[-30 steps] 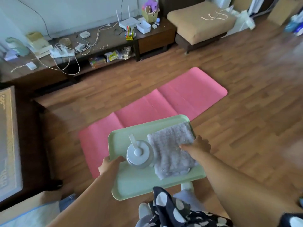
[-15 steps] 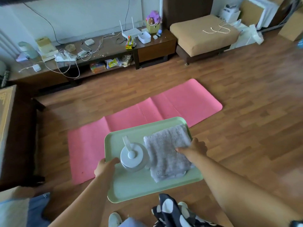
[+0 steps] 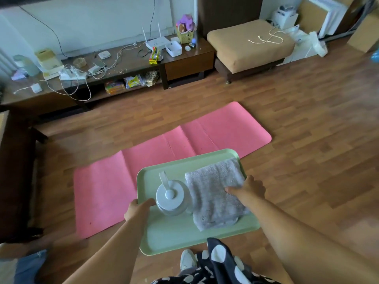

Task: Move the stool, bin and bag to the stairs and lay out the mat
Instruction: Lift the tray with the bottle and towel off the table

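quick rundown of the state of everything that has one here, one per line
pink foam mat: unrolled flat on the floor
pale green plastic tray: carried level, gripped at both side edges
grey folded towel: lying on the tray
clear water bottle with white lid: upright, lid on
left hand: grips tray edge
right hand: grips tray edge, thumb on towel

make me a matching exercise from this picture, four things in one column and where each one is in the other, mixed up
Things:
1. mat
2. towel
3. router
4. cord

Places:
A. on the tan padded seat
B. on the green tray, under the right hand
C. spread flat on the wooden floor
D. on the dark low cabinet by the wall

Pairs: 1-C, 2-B, 3-D, 4-A
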